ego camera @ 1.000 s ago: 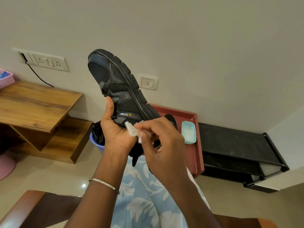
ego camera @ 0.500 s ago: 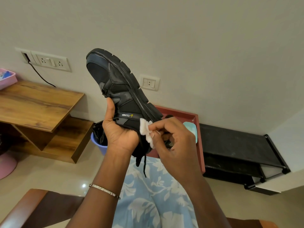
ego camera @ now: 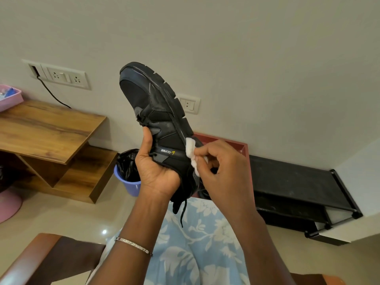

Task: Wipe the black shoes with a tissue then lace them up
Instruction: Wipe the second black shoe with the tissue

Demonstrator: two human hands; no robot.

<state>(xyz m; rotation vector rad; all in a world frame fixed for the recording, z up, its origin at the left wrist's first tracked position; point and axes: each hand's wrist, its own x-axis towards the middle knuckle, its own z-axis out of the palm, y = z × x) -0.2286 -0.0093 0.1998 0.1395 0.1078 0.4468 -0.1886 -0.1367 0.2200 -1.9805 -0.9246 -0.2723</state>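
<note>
Far to the left of the left hand, a pink tray [ego camera: 9,97] sat at the end of a wooden desk [ego camera: 47,128]. A wall socket panel [ego camera: 61,76] was above the desk, with a dark cable [ego camera: 53,96] running down from it. Nearer, just left of and beyond the left wrist, a blue bin [ego camera: 129,185] with a black liner stood on the floor.

The left hand [ego camera: 157,171] gripped the black shoe [ego camera: 156,112] at its heel end. The fingers curled round the collar and the thumb lay up along the side panel. The shoe was raised in front of the wall, toe up and tilted left, with its tread turned right, away from the palm. A thin bracelet [ego camera: 133,246] circled the left wrist. A black lace [ego camera: 183,213] hung from the shoe between the two forearms, over blue floral cloth [ego camera: 195,239].

Between the hands, a folded white tissue [ego camera: 190,150] was pressed to the edge of the sole near the heel. The right hand [ego camera: 223,173] pinched it between thumb and forefinger, and the other fingers were curled in.

Behind the right hand, the rim of a red tray [ego camera: 239,146] showed. Right of that hand, a low black rack [ego camera: 298,182] stood against the wall.
</note>
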